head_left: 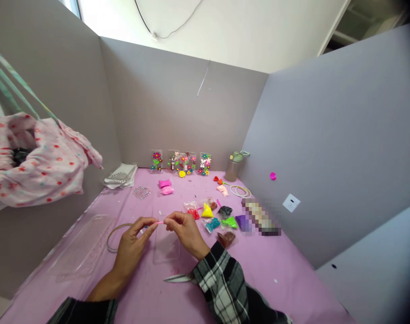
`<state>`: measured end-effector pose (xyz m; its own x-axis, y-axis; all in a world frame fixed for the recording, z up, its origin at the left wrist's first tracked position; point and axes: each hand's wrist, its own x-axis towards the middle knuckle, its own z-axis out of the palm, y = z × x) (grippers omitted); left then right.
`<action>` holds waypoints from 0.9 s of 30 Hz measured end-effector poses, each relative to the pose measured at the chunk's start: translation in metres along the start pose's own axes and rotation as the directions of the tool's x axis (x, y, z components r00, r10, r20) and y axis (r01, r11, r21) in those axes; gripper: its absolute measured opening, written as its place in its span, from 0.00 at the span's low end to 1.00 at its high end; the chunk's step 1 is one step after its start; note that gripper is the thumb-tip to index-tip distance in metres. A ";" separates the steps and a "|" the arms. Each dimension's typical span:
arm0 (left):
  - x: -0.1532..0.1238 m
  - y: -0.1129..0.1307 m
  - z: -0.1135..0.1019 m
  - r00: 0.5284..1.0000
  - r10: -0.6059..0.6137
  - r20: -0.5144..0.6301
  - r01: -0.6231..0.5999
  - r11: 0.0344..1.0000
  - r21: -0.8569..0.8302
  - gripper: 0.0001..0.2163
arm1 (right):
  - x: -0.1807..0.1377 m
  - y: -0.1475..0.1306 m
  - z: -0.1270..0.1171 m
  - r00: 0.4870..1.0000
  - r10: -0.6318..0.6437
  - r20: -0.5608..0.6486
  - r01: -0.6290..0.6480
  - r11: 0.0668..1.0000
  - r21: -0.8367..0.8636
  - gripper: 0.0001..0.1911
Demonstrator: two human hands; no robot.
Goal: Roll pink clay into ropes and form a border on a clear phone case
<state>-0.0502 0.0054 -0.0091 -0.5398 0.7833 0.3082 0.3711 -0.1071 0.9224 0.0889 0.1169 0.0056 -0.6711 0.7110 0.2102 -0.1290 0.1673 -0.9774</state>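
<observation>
A thin strip of pink modelling clay (160,222) stretches between the fingertips of both hands. My left hand (133,243) pinches its left end between thumb and fingers. The other end is pinched by my right hand (184,229). Beneath them lies a clear plastic sheet (166,249) on the pink-covered table (147,292). Bags of coloured clay sit just beyond my right hand: red (193,212), yellow (207,210), teal (211,224), green (229,222), black (225,211), purple (242,222) and brown (226,238).
Scissors (178,278) lie partly under my right sleeve. A hoop (112,238) and a clear plastic tray (80,245) are on the left. Pink clay packs (166,187), decorated cards (186,164) and a bottle (234,167) stand farther back. A spotted cloth bag (43,157) hangs at left.
</observation>
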 end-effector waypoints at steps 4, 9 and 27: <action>0.000 -0.001 0.000 1.000 0.000 0.006 0.000 1.000 -0.002 0.15 | 0.001 0.003 0.001 1.000 0.016 0.014 -0.016 0.999 0.038 0.07; 0.000 -0.003 -0.001 1.000 0.005 -0.015 -0.005 1.000 0.006 0.14 | 0.002 0.001 -0.002 0.999 -0.027 -0.023 0.028 0.999 0.038 0.06; -0.002 0.004 0.001 1.000 -0.003 0.005 0.003 1.000 0.018 0.15 | 0.002 0.002 -0.002 0.999 0.027 0.027 -0.029 0.998 0.055 0.05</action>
<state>-0.0467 0.0044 -0.0062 -0.5368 0.7869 0.3045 0.3833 -0.0942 0.9188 0.0886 0.1198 0.0042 -0.6937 0.6966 0.1829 -0.1495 0.1092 -0.9827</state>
